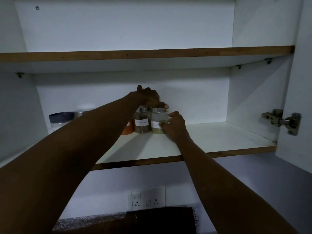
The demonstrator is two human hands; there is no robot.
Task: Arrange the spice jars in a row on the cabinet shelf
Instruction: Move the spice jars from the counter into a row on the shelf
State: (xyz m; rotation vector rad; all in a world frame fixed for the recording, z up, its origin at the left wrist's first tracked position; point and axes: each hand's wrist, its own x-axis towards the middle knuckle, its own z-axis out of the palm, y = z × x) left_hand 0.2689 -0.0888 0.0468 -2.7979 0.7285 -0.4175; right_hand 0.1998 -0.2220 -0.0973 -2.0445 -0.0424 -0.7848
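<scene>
Right grip clasping pale jar

The lower shelf lies bare to the right of the pale jar as far as the door hinge, while its left half is crowded by touching jars, both hands and a grey-lidded tub.

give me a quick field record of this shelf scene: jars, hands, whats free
shelf: lower cabinet shelf, door open
jars: pale jar, brown jar, orange jar, close together in a row
further left: dark-lidded container, silver lid behind the arm
left hand: on the jar lids
right hand: fingers around the pale jar's side
free space: right part of shelf
upper shelf: contents not visible
</scene>
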